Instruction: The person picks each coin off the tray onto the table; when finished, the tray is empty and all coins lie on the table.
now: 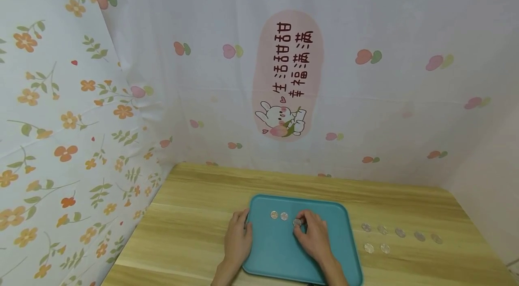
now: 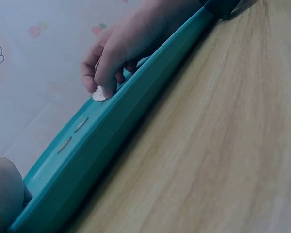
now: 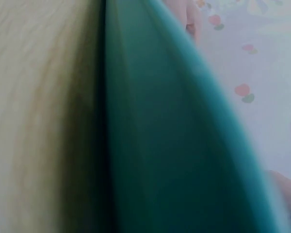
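Observation:
A teal tray [image 1: 279, 254] lies on the wooden table in the head view. At its left edge, my left hand [image 1: 238, 237] grips the rim, its thumb on the tray side. Over the upper right part of the tray, my right hand [image 1: 314, 235] pinches a silver coin [image 1: 297, 222] between thumb and fingers. The left wrist view shows this coin [image 2: 99, 94] tilted up at the fingertips. Left of it, two coins lie flat in the tray: one coin [image 1: 274, 215] beside another coin [image 1: 284, 216]. The right wrist view is mostly the tray's blurred wall [image 3: 155, 126].
Several coins [image 1: 400, 232] lie in two rows on the table [image 1: 182, 214], right of the tray. A white printed cloth [image 1: 202, 110] hangs behind the table, and a flowered cloth [image 1: 61, 128] hangs along the left. The tray has a raised rim all round.

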{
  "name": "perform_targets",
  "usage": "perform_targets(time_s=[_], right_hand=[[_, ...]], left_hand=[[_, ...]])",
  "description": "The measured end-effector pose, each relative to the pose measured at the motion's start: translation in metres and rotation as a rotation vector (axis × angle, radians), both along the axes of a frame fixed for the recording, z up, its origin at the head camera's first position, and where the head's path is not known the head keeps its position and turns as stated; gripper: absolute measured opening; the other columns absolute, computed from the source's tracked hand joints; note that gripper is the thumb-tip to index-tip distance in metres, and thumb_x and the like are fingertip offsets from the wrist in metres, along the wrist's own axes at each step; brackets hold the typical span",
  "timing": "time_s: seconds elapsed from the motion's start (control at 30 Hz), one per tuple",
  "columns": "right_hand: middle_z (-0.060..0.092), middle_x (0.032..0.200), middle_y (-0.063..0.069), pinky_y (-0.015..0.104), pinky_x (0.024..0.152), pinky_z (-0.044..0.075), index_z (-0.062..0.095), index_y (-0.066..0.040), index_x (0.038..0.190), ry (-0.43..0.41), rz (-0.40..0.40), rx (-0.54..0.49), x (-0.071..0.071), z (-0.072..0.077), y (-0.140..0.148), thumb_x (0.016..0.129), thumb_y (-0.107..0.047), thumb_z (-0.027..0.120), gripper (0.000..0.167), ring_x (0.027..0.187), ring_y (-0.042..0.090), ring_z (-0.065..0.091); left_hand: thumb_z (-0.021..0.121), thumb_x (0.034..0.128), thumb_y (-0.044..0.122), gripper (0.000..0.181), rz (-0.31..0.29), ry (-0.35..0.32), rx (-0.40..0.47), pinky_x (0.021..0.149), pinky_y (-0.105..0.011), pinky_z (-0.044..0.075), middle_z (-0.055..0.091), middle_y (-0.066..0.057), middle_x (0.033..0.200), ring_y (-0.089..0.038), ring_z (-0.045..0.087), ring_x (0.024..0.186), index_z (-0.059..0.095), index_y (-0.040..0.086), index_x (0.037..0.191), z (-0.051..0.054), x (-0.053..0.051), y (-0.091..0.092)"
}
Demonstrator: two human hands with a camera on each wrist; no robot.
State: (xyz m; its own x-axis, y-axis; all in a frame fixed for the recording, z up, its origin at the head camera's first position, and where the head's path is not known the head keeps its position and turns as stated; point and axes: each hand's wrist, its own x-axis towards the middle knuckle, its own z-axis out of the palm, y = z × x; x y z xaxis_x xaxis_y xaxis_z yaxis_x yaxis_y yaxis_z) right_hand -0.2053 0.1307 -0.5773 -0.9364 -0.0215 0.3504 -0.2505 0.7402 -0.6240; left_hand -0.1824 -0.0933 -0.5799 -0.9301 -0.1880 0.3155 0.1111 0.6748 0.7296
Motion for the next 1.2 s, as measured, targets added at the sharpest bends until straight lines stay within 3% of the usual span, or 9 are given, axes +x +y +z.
perform_targets(time_s=[0.27, 0.53, 0.77, 1.2], right_hand=[[0.058, 0.081, -0.011, 0.032, 0.074, 0.031, 0.072, -0.016, 0.097, 0.044, 0.024, 0.042, 0.0014, -0.0011, 0.0003, 0.077, -0.004, 0.073, 0.023, 0.079, 0.007, 0.048], [0.064, 0.086, -0.008, 0.033, 0.074, 0.036, 0.076, -0.012, 0.101, 0.063, 0.048, 0.106, 0.0016, 0.0002, -0.0011, 0.081, -0.017, 0.081, 0.021, 0.082, 0.011, 0.055], [0.058, 0.080, -0.013, 0.031, 0.073, 0.037, 0.075, -0.015, 0.095, 0.063, 0.053, 0.071, 0.0019, -0.0014, 0.0001, 0.078, -0.022, 0.084, 0.020, 0.077, 0.005, 0.050], [0.059, 0.080, -0.013, 0.031, 0.073, 0.036, 0.067, -0.023, 0.089, 0.027, 0.041, -0.016, 0.0020, -0.0013, -0.0012, 0.080, -0.030, 0.083, 0.020, 0.073, 0.001, 0.049]], left_hand=[[0.065, 0.0895, 0.002, 0.038, 0.004, 0.023, -0.005, 0.073, -0.032, 0.050, 0.064, -0.008, 0.112, -0.016, 0.060, 0.092, 0.063, 0.000, 0.128, -0.0008, -0.0005, 0.0010], [0.064, 0.0907, 0.003, 0.039, -0.004, -0.001, 0.017, 0.076, -0.033, 0.050, 0.063, -0.008, 0.113, -0.015, 0.059, 0.093, 0.062, 0.001, 0.129, 0.0000, 0.0002, 0.0005], [0.064, 0.0905, 0.002, 0.039, -0.012, 0.013, 0.003, 0.073, -0.031, 0.049, 0.063, -0.008, 0.111, -0.013, 0.056, 0.090, 0.062, 0.000, 0.129, 0.0003, 0.0009, 0.0004], [0.064, 0.0925, 0.004, 0.040, -0.008, -0.052, 0.017, 0.075, -0.030, 0.048, 0.062, -0.006, 0.115, -0.013, 0.055, 0.092, 0.061, 0.002, 0.132, 0.0010, -0.0004, -0.0002]])
